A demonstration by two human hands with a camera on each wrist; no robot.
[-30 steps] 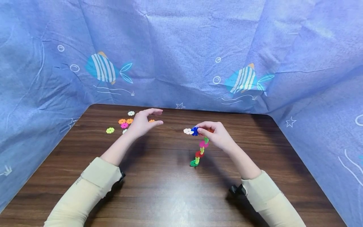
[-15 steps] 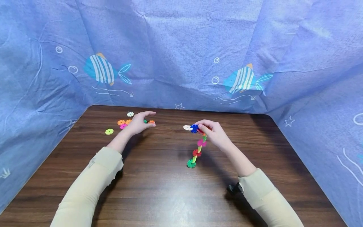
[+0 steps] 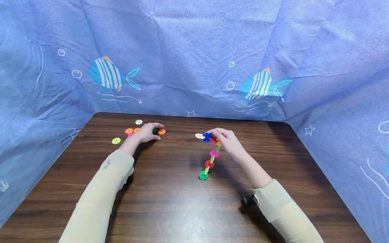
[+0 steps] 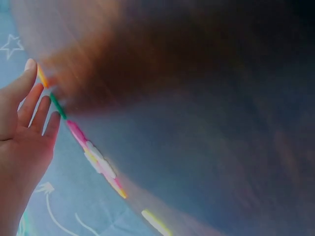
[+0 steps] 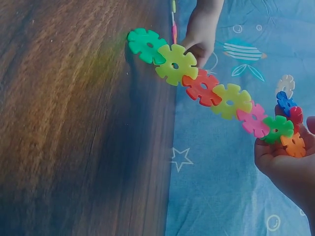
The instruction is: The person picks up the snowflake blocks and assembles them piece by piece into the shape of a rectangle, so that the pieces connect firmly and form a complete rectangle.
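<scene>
Flower discs (image 5: 238, 100), interlocked as a chain, are pinched between thumb and fingers of the right hand (image 3: 228, 143) above the wood-grain table (image 3: 170, 189), with a white disc (image 3: 199, 136) at the raised end and a green disc (image 3: 201, 176) at the lower. The left hand (image 3: 146, 133) is held with thumb and fingers loosely apart beside a dark green disc (image 3: 155, 131) and an orange disc (image 3: 162, 132); whether either is touched cannot be told. Farther left, loose discs (image 3: 115, 141) are spread on the table.
</scene>
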